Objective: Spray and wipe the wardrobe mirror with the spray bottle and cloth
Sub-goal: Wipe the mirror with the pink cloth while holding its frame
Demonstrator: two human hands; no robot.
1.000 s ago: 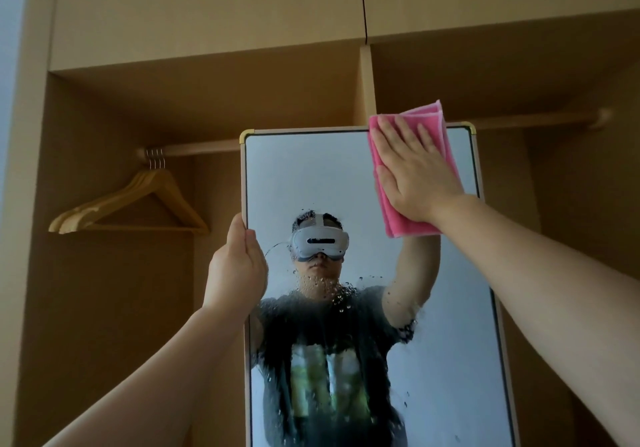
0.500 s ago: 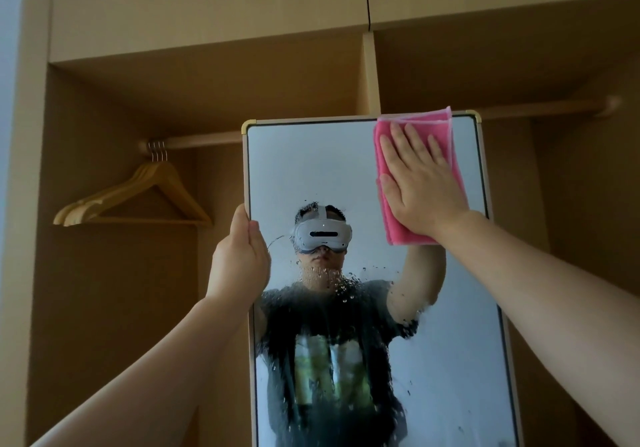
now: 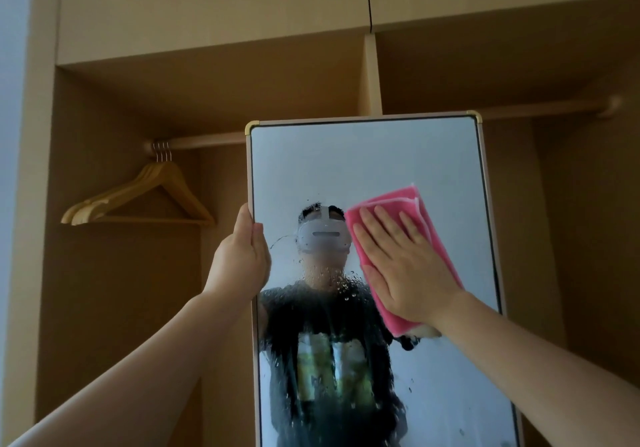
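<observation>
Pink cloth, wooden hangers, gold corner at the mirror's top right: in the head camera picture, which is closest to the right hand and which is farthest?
1. Pink cloth: right under the right hand, pressed flat on the mirror.
2. Gold corner: up above the hand, at the mirror's top right.
3. Wooden hangers: far off to the left, hanging on the wardrobe rail.

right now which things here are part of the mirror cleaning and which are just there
In the job: mirror, pink cloth pressed flat by the right hand, left hand gripping the mirror's edge.
Just there: wooden hangers, hanging rail, wardrobe.
</observation>
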